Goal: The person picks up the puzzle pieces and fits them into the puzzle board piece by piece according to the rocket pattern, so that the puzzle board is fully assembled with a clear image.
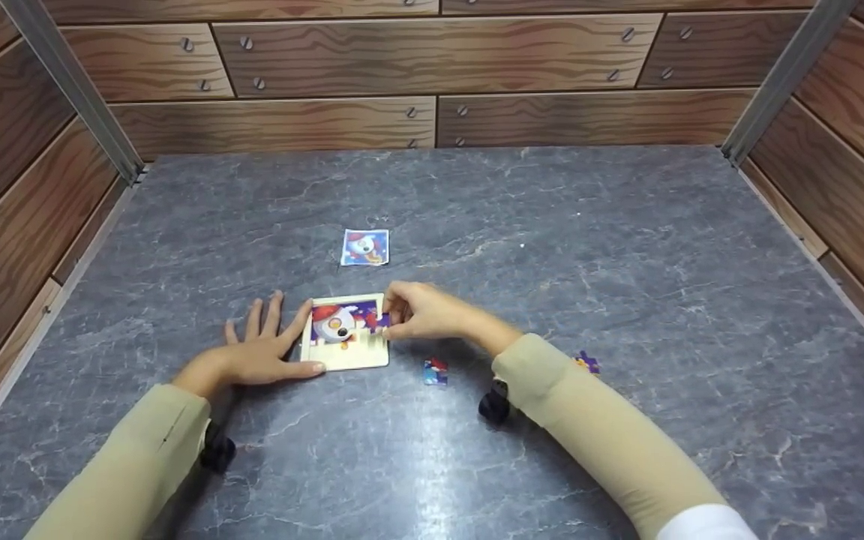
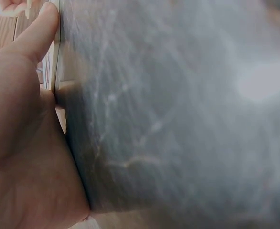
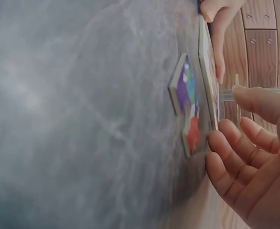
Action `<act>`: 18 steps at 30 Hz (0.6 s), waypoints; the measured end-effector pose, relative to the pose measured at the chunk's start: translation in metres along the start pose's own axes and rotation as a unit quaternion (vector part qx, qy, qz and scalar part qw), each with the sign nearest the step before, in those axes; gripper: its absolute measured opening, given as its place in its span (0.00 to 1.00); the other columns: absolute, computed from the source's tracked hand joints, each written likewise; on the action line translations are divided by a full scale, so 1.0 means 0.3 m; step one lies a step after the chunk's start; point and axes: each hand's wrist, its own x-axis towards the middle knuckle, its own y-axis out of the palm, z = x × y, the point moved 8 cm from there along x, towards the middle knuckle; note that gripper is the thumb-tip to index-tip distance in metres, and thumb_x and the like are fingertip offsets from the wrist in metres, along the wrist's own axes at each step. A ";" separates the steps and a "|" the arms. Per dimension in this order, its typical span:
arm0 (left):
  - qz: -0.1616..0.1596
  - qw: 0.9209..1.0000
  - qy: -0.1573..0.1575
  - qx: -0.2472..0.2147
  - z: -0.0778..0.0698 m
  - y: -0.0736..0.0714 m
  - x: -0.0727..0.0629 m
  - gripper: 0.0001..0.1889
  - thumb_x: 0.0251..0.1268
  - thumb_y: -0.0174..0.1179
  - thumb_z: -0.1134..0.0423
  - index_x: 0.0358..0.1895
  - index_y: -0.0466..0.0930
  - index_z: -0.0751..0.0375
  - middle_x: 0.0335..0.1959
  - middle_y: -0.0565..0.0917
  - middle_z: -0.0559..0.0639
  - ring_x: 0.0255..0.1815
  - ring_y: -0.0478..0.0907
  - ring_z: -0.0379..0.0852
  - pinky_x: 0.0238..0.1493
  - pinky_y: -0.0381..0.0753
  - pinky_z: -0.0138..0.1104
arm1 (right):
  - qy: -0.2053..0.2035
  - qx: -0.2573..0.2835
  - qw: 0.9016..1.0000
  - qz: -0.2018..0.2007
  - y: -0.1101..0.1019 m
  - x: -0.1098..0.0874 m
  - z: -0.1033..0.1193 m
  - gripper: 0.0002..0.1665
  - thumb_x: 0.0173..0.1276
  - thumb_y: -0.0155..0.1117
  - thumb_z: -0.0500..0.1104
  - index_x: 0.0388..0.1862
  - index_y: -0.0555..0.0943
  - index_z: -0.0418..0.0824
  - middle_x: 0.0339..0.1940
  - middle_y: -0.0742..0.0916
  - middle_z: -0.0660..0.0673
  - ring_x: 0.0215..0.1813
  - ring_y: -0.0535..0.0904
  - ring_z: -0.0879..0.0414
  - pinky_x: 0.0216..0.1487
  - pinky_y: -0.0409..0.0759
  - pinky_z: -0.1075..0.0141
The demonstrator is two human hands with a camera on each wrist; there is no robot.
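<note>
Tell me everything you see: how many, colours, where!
Square, partly filled puzzle tray: one, cream, left of centre
Thin flat puzzle piece: one, pale-edged, pinched at the tray's right
Flat patterned puzzle bit: one or two, unclear; red, blue, purple; right of tray
Jagged puzzle piece: one, purple and orange, farther right
Square cartoon card: one, blue, red, white, beyond tray
Marbled tabletop: one, grey, underneath
Wood-print walls: three, brown, around
Metal posts: two, grey, back corners
Wrist gadgets: two, black, on the wrists
Long sleeves: two, khaki, on arms
Left hand and right hand: two, bare, at tray
</note>
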 end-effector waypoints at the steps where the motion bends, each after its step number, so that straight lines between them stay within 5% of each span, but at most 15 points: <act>1: -0.001 1.000 0.000 0.000 0.001 0.000 0.000 0.55 0.53 0.46 0.25 0.74 0.26 0.46 0.69 0.18 0.65 0.66 0.13 0.66 0.51 0.16 0.68 | 0.002 -0.003 1.000 0.003 0.004 0.004 0.000 0.16 0.54 0.71 0.38 0.38 0.75 0.36 0.28 0.81 0.49 0.30 0.74 0.60 0.36 0.74 0.70; 18: 0.005 1.000 -0.009 0.008 0.010 0.007 0.008 0.55 0.52 0.45 0.24 0.74 0.25 0.46 0.69 0.18 0.65 0.66 0.13 0.66 0.52 0.17 0.68 | 0.036 -0.067 0.997 0.033 0.046 0.052 -0.001 0.18 0.53 0.72 0.40 0.39 0.76 0.35 0.27 0.78 0.50 0.31 0.72 0.59 0.36 0.71 0.68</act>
